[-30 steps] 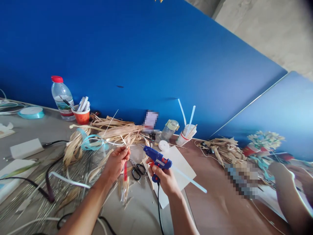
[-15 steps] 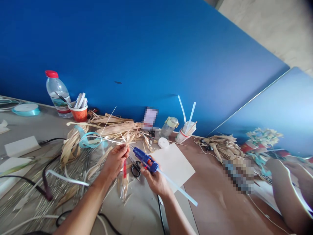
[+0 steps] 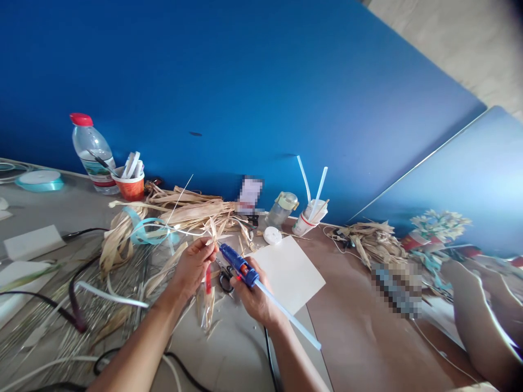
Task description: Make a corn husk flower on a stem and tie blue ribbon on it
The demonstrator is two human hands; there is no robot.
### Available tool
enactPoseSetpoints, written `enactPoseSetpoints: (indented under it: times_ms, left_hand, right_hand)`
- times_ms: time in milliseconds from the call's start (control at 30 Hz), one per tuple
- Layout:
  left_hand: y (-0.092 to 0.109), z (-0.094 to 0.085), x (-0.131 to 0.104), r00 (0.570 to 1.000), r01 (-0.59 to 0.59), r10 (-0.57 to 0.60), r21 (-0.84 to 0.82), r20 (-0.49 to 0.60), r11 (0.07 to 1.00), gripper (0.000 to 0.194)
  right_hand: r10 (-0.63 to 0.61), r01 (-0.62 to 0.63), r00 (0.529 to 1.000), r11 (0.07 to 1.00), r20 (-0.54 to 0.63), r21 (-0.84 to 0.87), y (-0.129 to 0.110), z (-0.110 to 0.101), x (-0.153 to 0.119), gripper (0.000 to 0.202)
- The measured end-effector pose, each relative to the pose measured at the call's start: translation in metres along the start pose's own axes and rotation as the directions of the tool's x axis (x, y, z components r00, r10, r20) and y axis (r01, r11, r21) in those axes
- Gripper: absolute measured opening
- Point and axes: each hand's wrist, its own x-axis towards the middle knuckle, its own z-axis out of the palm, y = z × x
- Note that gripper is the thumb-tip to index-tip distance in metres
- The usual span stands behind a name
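Observation:
Pinched in my left hand [image 3: 195,265] is a small flower of pale dried husk [image 3: 212,231], its petals spread above my fingertips. My right hand [image 3: 255,296] is wrapped round a blue glue gun [image 3: 239,264] that has a long translucent glue stick [image 3: 292,320] coming out of its back. The gun's nozzle points left at the flower's base and is at or very close to it; contact I cannot make out. Under my hands lie a pair of black-handled scissors [image 3: 225,280] and a clear packet with a red strip [image 3: 208,280].
Dried husks [image 3: 192,209] lie behind my hands, with turquoise ribbon [image 3: 149,231] and thin wires [image 3: 93,305] at left. White card [image 3: 292,272], a glass jar [image 3: 281,208] and a cup of glue sticks [image 3: 309,218] stand right. Another person's arm [image 3: 474,316] is at far right.
My right hand has brought the glue gun slightly left, its nozzle nearer the husk flower. A red light now shows on the gun. My left hand has barely moved.

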Motion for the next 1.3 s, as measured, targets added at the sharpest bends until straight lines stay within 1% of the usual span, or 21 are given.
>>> enactPoseSetpoints:
  times_ms: [200,333,533,700,833,1000,1200,1300]
  left_hand:
    - [0.0027,0.0036,-0.0024,0.999,0.025,-0.025,-0.017,-0.022,1.000,0.019]
    - [0.0033,0.0042,-0.0027,0.999,0.025,-0.025,-0.011,-0.025,1.000,0.021]
    - [0.0011,0.0008,0.0009,1.000,0.007,-0.007,-0.053,-0.010,0.999,0.021]
    - [-0.0013,-0.0023,0.0018,1.000,0.026,-0.025,-0.031,0.007,0.999,0.019]
    - [-0.0003,-0.0006,0.0010,1.000,0.026,-0.026,-0.028,0.014,0.999,0.019]
    - [0.0014,0.0016,0.0006,1.000,0.013,-0.013,-0.041,0.001,0.999,0.021]
    - [0.0018,0.0024,-0.0002,1.000,0.027,-0.027,-0.044,0.003,0.999,0.018]
    - [0.0022,0.0020,0.0005,1.000,0.018,-0.019,-0.075,-0.009,0.997,0.020]
  right_hand:
    - [-0.007,0.008,1.000,1.000,-0.012,0.013,0.0036,0.0016,0.0002,0.015]
    - [0.006,-0.006,1.000,1.000,0.000,0.012,0.0034,0.0014,-0.0006,0.015]
    - [0.039,-0.039,0.999,0.999,0.017,-0.022,0.0001,0.0007,-0.0021,0.018]
    - [0.036,-0.037,0.999,0.999,-0.007,-0.024,0.0017,-0.0002,-0.0019,0.016]
    - [0.038,-0.038,0.999,0.999,-0.012,-0.024,0.0029,-0.0003,-0.0018,0.016]
    - [0.038,-0.038,0.999,0.998,-0.005,-0.046,0.0022,0.0007,-0.0020,0.012]
    - [0.050,-0.051,0.998,0.998,-0.029,-0.029,0.0009,0.0008,-0.0022,0.013]
    - [0.032,-0.032,0.999,0.999,-0.008,-0.032,-0.0001,0.0016,-0.0029,0.012]
